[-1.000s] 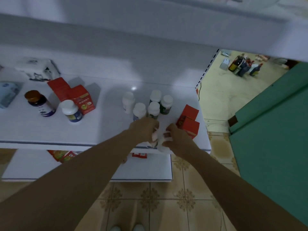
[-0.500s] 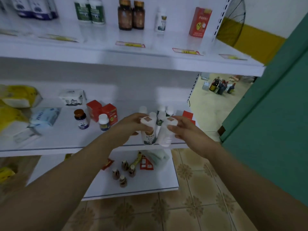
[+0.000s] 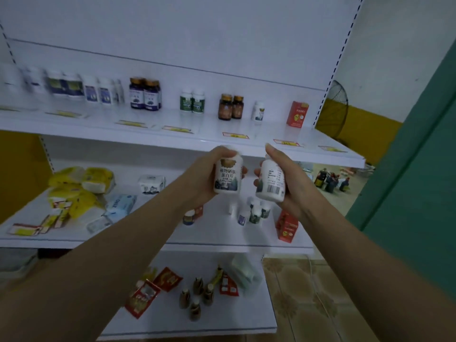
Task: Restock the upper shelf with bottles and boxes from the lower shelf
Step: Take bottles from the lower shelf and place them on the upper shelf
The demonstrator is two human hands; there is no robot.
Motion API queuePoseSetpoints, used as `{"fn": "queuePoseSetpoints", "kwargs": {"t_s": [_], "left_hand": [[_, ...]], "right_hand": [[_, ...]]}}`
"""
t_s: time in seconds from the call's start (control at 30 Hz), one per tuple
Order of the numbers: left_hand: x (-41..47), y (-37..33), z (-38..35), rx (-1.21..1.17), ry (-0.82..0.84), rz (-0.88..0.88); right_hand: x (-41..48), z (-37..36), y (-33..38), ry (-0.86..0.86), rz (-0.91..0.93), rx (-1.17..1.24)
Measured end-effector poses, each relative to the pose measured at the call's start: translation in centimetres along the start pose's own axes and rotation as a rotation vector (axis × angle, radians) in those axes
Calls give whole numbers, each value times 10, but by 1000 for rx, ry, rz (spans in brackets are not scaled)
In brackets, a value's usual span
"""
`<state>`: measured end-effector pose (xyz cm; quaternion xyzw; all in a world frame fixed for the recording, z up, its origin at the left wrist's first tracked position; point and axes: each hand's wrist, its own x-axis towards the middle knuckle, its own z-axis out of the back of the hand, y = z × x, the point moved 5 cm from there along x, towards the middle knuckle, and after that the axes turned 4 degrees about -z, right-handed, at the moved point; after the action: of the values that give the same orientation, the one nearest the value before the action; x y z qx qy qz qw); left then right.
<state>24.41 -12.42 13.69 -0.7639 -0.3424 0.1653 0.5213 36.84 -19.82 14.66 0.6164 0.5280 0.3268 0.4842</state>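
My left hand (image 3: 197,178) grips a white bottle (image 3: 227,174) with a printed label, held upright in front of the upper shelf's front edge (image 3: 172,141). Beside it, my right hand (image 3: 287,176) grips a second white bottle (image 3: 271,181), its barcode facing me. Both bottles hang in the air just below the upper shelf's lip. The upper shelf carries a row of bottles and one red box (image 3: 297,114) at its right end. On the lower shelf (image 3: 212,239) behind my hands stand several small white bottles (image 3: 256,212) and red boxes (image 3: 286,225).
Yellow packets (image 3: 79,188) and tissue packs (image 3: 121,206) lie on the lower shelf's left part. The bottom shelf (image 3: 222,322) holds red sachets and small brown bottles. A green door (image 3: 417,193) stands at the right. Dark bottles (image 3: 330,181) sit on the floor beyond.
Both hands have picked one white bottle each off the lower shelf and raised them to the upper shelf's edge. My view has tilted upward.
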Motion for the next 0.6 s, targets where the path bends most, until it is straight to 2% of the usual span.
{"fn": "queuePoseSetpoints", "kwargs": {"t_s": [0.13,0.3,0.5,0.6], "left_hand": [[-2,-27,-17,-13,15,-24],[2,-37,-45,-54,69,-49],[7,-40,-65,6,106,-72],[9,-44,-73,31,115,-78]], "right_hand": [[-10,-11,26,80,113,117],[-26,-11,40,167,75,277],[-39,-5,70,-25,222,29],[-40,-2,82,-36,274,-34]]}}
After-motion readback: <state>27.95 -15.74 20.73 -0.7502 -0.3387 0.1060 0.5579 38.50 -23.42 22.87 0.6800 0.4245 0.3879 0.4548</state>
